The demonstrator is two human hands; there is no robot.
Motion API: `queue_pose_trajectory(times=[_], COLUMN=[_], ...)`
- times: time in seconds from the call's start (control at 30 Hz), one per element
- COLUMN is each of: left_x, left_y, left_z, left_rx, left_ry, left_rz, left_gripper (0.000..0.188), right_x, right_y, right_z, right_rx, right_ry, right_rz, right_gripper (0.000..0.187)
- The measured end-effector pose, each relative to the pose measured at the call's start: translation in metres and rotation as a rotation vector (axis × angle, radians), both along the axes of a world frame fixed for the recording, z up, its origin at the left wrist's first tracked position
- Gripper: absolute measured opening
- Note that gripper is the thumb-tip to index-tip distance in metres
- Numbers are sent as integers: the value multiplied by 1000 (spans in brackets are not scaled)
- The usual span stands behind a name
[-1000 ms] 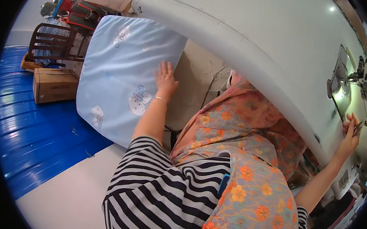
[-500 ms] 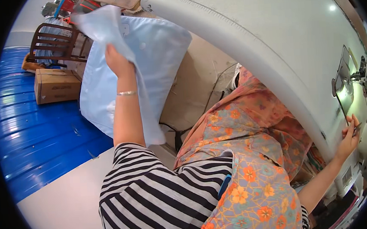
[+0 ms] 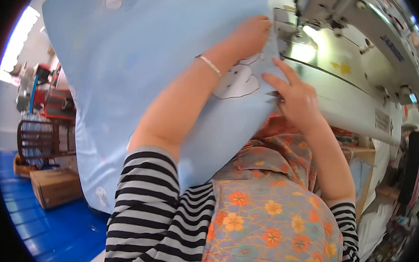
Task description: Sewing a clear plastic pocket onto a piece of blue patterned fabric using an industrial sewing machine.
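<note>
A large light-blue cloth (image 3: 165, 33) with white cartoon animal prints spreads over the table and hangs down at my left. My left hand (image 3: 254, 36) is closed on its right edge, close to the sewing machine's needle area. Just nearer to me, my right hand (image 3: 297, 97) lies at the same edge, its index finger and thumb stretched onto the cloth. Two dark pointed tips of small thread snips (image 3: 273, 97) jut from that hand; the rest is hidden in the palm. The sewing machine (image 3: 357, 30) stands right of both hands, its lamp lit over the metal plate.
To the left, a cardboard box (image 3: 54, 186) and a brown wooden chair (image 3: 40, 141) stand on the blue floor (image 3: 14, 229). Red and grey equipment (image 3: 56, 102) is farther back. A floral apron (image 3: 272, 218) covers my lap below the table edge.
The cloth has come from my far left up onto the table beside the machine. My left hand has moved right with it, and my right hand has moved left from the machine to its edge.
</note>
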State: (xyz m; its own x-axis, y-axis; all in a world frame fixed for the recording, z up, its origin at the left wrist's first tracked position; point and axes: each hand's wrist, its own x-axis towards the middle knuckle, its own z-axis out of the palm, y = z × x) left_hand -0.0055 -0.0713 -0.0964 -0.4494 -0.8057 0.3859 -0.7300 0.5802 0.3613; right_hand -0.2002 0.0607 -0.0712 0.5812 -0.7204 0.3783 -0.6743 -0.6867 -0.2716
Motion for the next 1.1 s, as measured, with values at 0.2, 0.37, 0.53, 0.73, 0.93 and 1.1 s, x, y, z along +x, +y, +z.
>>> queue_pose_trajectory(times=[0.2, 0.37, 0.53, 0.73, 0.93, 1.1], left_x=[-3, -31, -40, 71, 293, 347], left_y=[17, 16, -7, 6, 38, 59], left_z=[14, 17, 25, 7, 11, 23], left_rx=[-59, -140, -70, -170, 232, 295], left_ry=[-195, -212, -172, -234, -326, -217], left_rz=[-103, -133, -112, 85, 1168, 1072], left_gripper=[39, 41, 42, 44, 68, 72], right_x=[-29, -66, -81, -161, -189, -190], right_y=[-13, -17, -33, 12, 74, 76], right_z=[-2, -5, -14, -5, -13, -24], right_rx=[-49, -19, 98, 101, 204, 197], right_ry=[-299, -242, -332, -320, -398, -508], right_rz=[93, 106, 61, -46, -146, -231], right_gripper=[47, 41, 40, 29, 20, 19])
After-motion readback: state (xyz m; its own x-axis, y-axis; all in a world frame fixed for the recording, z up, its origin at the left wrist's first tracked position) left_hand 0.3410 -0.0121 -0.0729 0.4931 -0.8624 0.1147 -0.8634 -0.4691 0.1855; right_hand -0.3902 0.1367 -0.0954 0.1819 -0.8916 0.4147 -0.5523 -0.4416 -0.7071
